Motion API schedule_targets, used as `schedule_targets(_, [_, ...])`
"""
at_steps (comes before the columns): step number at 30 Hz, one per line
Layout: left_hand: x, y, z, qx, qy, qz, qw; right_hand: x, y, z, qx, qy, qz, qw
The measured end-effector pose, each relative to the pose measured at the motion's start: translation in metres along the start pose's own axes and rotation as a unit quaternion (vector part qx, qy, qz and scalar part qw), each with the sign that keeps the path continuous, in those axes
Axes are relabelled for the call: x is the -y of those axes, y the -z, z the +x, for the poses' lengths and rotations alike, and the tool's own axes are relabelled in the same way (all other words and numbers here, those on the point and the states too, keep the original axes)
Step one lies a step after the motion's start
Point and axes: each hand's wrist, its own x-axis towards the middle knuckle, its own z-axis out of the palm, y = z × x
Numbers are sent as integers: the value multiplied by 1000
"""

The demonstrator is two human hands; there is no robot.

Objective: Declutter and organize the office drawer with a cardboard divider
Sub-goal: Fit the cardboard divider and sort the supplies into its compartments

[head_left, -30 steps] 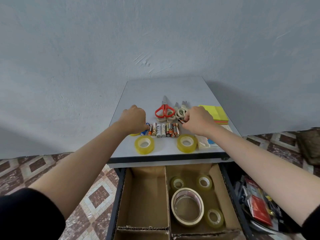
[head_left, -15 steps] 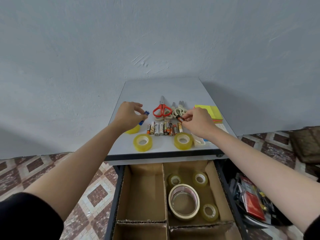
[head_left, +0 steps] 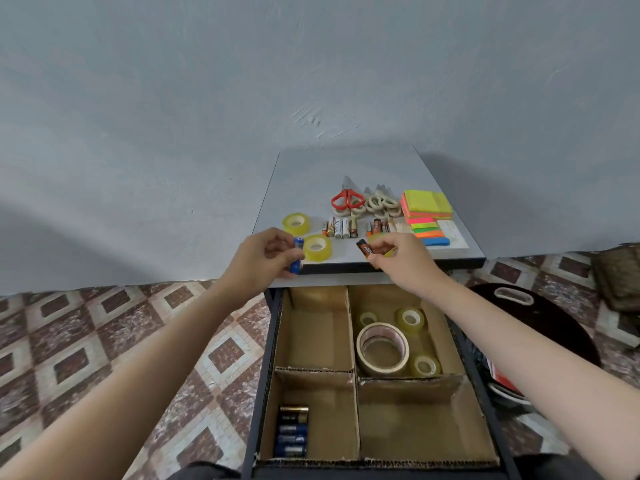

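Observation:
My left hand (head_left: pixel 265 256) grips a blue battery (head_left: pixel 296 259) at the cabinet top's front edge. My right hand (head_left: pixel 398 259) holds a black-and-orange battery (head_left: pixel 364 248) just beside it. Below them the drawer (head_left: pixel 263 375) stands open, lined with a cardboard divider (head_left: pixel 353 348) making several compartments. The near left compartment holds several batteries (head_left: pixel 291 433). The far right one holds a large tape roll (head_left: pixel 382 346) and small clear rolls (head_left: pixel 410 317). More batteries (head_left: pixel 339 227) lie in a row on the cabinet top (head_left: pixel 346 164).
On the cabinet top lie two yellow tape rolls (head_left: pixel 317 247), red scissors (head_left: pixel 347 198), white scissors (head_left: pixel 381 204) and a stack of sticky notes (head_left: pixel 426 206). A dark round bin with clutter (head_left: pixel 533 327) stands right of the drawer. Patterned floor tiles (head_left: pixel 86 341) spread to the left.
Both hands pulled back from the battery row toward the cabinet's front edge, each carrying a battery. The view tilted down, showing the drawer's near compartments.

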Motion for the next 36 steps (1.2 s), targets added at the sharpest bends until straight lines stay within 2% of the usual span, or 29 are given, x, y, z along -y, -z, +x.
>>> schedule_targets(5, [34, -12, -43, 93, 45, 43, 994, -18, -26, -38, 73, -9, 33, 997])
schedule_targets(10, [65, -24, -70, 142, 99, 76, 982, -40, -57, -60, 126, -20, 21, 992])
schedule_targets(16, [93, -37, -74, 243, 95, 280, 924, -53, -86, -58, 142, -8, 11, 990])
schedule_targets(19, [111, -48, -74, 294, 34, 425, 856, -57, -96, -54, 140, -2, 8, 990])
schedule_targets(22, [123, -54, -72, 306, -38, 573, 759, -64, -105, -51, 150, -8, 12, 989])
schedule_targets(24, [125, -57, -74, 312, -71, 637, 701, -68, -108, -49, 149, -12, 22, 989])
schedule_targets(25, [127, -59, -75, 318, -79, 653, 683, -70, -109, -48, 149, -12, 26, 988])
schedule_targets(28, [137, -65, -79, 329, -85, 662, 668, -73, -111, -45, 147, -13, 33, 988])
schedule_targets(36, [144, -73, -77, 304, -78, 665, 678, -82, -114, -46, 150, -14, 45, 988])
